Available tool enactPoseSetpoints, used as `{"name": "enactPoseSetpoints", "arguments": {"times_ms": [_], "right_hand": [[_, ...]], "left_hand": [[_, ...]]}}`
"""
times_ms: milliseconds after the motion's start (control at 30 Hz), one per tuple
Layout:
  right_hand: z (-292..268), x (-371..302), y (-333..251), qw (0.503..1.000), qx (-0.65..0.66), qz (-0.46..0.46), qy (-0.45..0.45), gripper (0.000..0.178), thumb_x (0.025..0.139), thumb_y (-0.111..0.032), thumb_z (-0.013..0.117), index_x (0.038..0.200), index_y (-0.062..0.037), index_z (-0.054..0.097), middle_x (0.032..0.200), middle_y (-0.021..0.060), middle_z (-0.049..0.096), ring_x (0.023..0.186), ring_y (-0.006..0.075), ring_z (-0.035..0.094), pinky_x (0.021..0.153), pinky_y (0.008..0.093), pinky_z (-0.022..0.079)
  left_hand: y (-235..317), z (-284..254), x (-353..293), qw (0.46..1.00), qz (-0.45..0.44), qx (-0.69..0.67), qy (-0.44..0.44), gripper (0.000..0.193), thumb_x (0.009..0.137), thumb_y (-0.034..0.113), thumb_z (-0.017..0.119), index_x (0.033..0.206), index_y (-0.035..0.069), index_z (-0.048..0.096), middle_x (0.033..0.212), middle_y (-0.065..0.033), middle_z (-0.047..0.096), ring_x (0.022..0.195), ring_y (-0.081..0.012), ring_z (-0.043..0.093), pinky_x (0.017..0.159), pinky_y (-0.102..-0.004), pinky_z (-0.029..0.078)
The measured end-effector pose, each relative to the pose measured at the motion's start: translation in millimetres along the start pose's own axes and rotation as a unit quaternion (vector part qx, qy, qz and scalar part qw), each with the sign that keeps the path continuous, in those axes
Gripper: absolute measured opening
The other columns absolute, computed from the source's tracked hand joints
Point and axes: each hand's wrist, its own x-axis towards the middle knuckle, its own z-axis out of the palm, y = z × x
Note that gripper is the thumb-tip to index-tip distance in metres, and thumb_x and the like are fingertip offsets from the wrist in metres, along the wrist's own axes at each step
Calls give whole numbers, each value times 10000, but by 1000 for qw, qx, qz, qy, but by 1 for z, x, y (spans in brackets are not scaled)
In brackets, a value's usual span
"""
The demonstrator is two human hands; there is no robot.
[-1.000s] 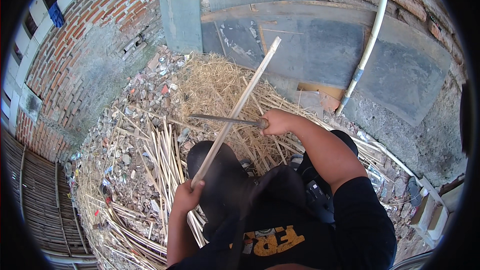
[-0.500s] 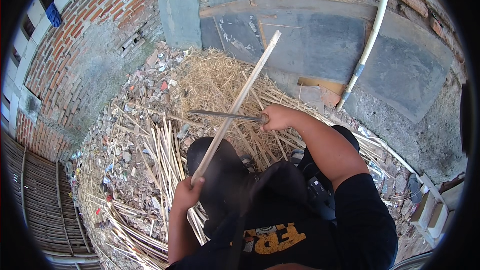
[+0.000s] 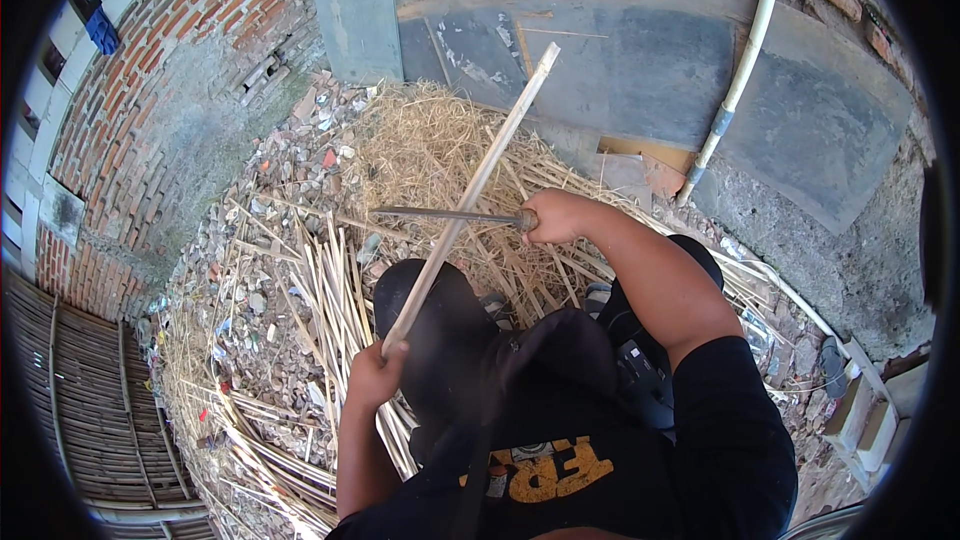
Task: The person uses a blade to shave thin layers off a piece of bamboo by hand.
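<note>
My left hand (image 3: pixel 375 374) is closed round the lower end of a long pale strip of split bamboo (image 3: pixel 497 145), which slants up and away to the right. In my closed right hand (image 3: pixel 553 217) is the handle of a long, dark-bladed knife (image 3: pixel 440 213). Its blade points left and crosses the bamboo strip near the middle, apparently against it. Below the crossing are my bent knees in dark trousers. A heap of fine, straw-like shavings (image 3: pixel 430 135) spreads on the ground beyond the blade.
Many split bamboo strips (image 3: pixel 335 290) lie on rubble to my left, with more at lower left (image 3: pixel 270 465). Grey boards (image 3: pixel 650 70) lean on the far wall beside a white pipe (image 3: pixel 745 70). Brick wall (image 3: pixel 130 110) and a slatted bamboo panel (image 3: pixel 85 390) stand left.
The knife blade has moved slightly up and left along with my right hand. The bamboo strip has tilted only a little, still in my left hand.
</note>
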Motion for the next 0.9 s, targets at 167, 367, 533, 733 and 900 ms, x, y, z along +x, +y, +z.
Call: {"name": "enactPoseSetpoints", "arguments": {"times_ms": [167, 367, 533, 733, 900], "right_hand": [[-27, -26, -13, 995, -78, 25, 53, 268, 779, -232, 719, 1002, -82, 721, 903, 172, 717, 903, 362, 689, 804, 473, 538], [-24, -24, -14, 985, -118, 7, 124, 309, 756, -221, 732, 1039, -98, 717, 874, 181, 707, 890, 382, 682, 777, 485, 536], [-39, -38, -30, 976, -201, 8, 86, 345, 740, -175, 710, 1079, -113, 722, 948, 178, 720, 935, 367, 689, 828, 484, 546], [-41, -28, -24, 980, -154, 24, 126, 326, 775, -315, 779, 1022, -109, 723, 890, 180, 708, 908, 385, 677, 790, 494, 533], [-57, -52, -27, 978, -153, 85, 112, 424, 806, -388, 760, 1142, -131, 721, 1001, 182, 719, 989, 375, 675, 870, 472, 530]], "left_hand": [[32, 22, -17, 978, -8, 186, 93, 433, 970, 401, 609, 806, 1, 612, 716, -272, 652, 724, -491, 646, 635, -531, 504], [36, 12, -24, 980, 9, 172, 102, 421, 971, 388, 616, 795, 5, 606, 668, -252, 630, 664, -467, 639, 611, -539, 490], [52, -3, -15, 985, -33, 165, 26, 482, 950, 449, 636, 880, -28, 646, 714, -270, 645, 734, -462, 662, 669, -528, 502], [39, -15, -15, 987, -29, 143, 67, 511, 858, 503, 727, 904, 1, 649, 709, -221, 662, 759, -427, 688, 710, -493, 535], [36, -10, -17, 969, 7, 223, 109, 558, 851, 590, 689, 886, 37, 620, 715, -188, 678, 705, -397, 692, 650, -498, 543]]}}
